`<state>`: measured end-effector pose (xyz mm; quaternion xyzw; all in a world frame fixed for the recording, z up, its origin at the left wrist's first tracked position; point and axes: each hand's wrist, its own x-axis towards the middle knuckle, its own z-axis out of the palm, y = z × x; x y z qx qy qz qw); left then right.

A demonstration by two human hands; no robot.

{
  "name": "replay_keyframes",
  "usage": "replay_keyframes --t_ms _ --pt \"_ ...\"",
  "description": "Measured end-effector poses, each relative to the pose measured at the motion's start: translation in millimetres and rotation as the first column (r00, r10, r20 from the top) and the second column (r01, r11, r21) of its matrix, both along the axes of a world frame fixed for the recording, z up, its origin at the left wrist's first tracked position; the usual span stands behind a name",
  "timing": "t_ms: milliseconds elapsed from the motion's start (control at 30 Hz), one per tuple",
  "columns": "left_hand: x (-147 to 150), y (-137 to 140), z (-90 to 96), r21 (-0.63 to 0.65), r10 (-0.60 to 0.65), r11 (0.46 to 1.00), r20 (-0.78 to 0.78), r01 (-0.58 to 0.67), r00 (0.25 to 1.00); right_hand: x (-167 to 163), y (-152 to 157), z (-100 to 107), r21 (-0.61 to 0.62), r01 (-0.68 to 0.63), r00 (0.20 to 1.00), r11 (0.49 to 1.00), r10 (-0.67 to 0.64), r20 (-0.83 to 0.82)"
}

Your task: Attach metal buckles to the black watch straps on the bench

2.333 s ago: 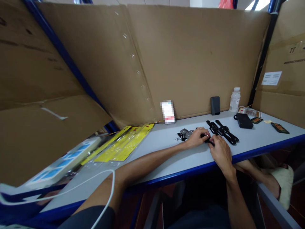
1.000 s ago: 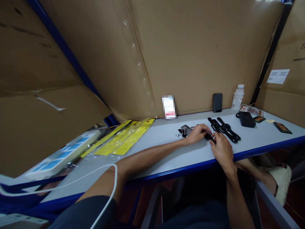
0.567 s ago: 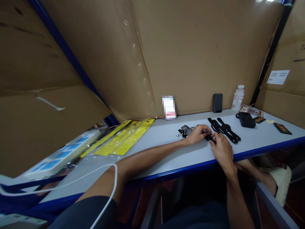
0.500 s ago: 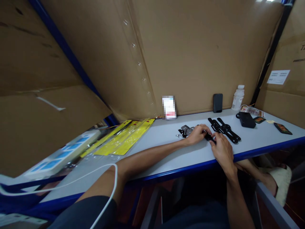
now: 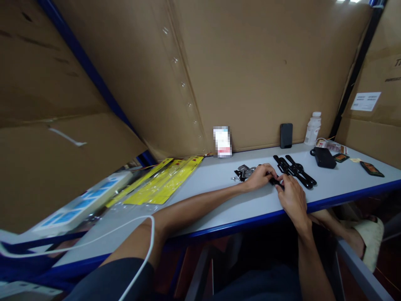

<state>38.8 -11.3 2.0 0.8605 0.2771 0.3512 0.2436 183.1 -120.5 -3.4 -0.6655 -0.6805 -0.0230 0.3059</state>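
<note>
Both my hands are closed around a black spokeshave (image 5: 275,182) low over the table's front part; my fingers cover much of it. My left hand (image 5: 260,176) pinches its far end with bent fingers. Closer to the table edge, my right hand (image 5: 293,197) grips the near end. Left of my left hand lies a small pile of grey and black metal parts (image 5: 243,172), with small screws (image 5: 233,178) beside it. Two more black spokeshaves (image 5: 296,171) lie side by side just beyond my right hand.
Yellow cards in clear packaging (image 5: 166,184) and a white power strip (image 5: 84,205) occupy the left. A blurred-out screen (image 5: 222,142), a dark phone (image 5: 286,136) and a bottle (image 5: 313,129) stand along the cardboard wall. A black case (image 5: 325,157) lies right. A white cable (image 5: 153,230) crosses my left arm.
My fingers have shifted very slightly on the spokeshave. Everything else stays in place.
</note>
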Motion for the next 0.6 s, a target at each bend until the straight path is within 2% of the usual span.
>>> replay_keyframes --t_ms 233,367,500,600 --pt "1.8 2.4 -2.5 -0.066 0.015 0.998 0.035 -0.013 0.999 -0.5 -0.5 1.4 -0.01 0.012 1.0 1.0 -0.012 0.001" --pt "0.7 2.7 -2.0 -0.023 0.033 0.999 0.001 -0.033 0.999 -0.2 -0.5 0.8 0.002 0.005 1.0 1.0 -0.005 -0.014" --pt "0.1 -1.3 1.6 0.004 -0.024 1.0 -0.015 0.024 1.0 -0.1 0.0 0.2 -0.001 -0.001 1.0 1.0 0.001 -0.022" --pt "0.5 -2.4 1.6 0.016 -0.021 1.0 -0.022 0.022 1.0 -0.5 0.0 0.4 -0.009 0.006 1.0 1.0 -0.007 -0.023"
